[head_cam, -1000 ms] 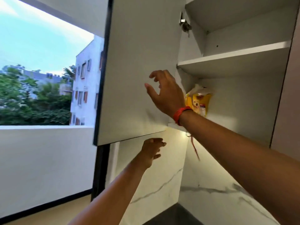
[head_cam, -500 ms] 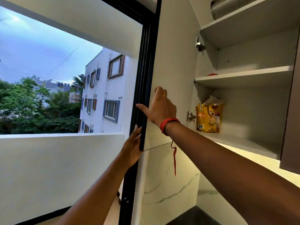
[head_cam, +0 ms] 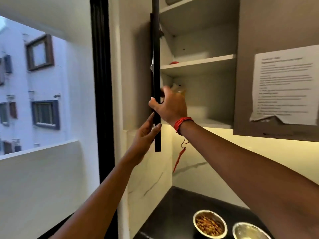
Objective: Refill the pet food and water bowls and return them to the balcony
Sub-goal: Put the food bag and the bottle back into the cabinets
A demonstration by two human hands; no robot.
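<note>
The cabinet door (head_cam: pixel 156 49) is seen edge-on, a dark strip in front of the open cupboard. My right hand (head_cam: pixel 170 106) grips its edge, thumb hooked round the left side. My left hand (head_cam: pixel 146 133) lies just below it, straight fingers against the door's outer face and thumb across the edge. A yellow pet food bag (head_cam: pixel 179 88) on the lower shelf is mostly hidden behind my right hand. On the black counter (head_cam: pixel 172 213) below stand a steel bowl of brown kibble (head_cam: pixel 209 223) and a second steel bowl (head_cam: pixel 250 232), whose contents I cannot tell.
A printed sheet (head_cam: pixel 283 87) is taped to the neighbouring closed cabinet door. A small red object (head_cam: pixel 174 62) lies on the middle shelf. Left of the cupboard are a black door frame (head_cam: pixel 101 83) and the white balcony wall (head_cam: pixel 39 178).
The door has swung from wide open to edge-on toward me. My right hand went from flat on its face to gripping the edge. The view dropped, bringing the counter and bowls in.
</note>
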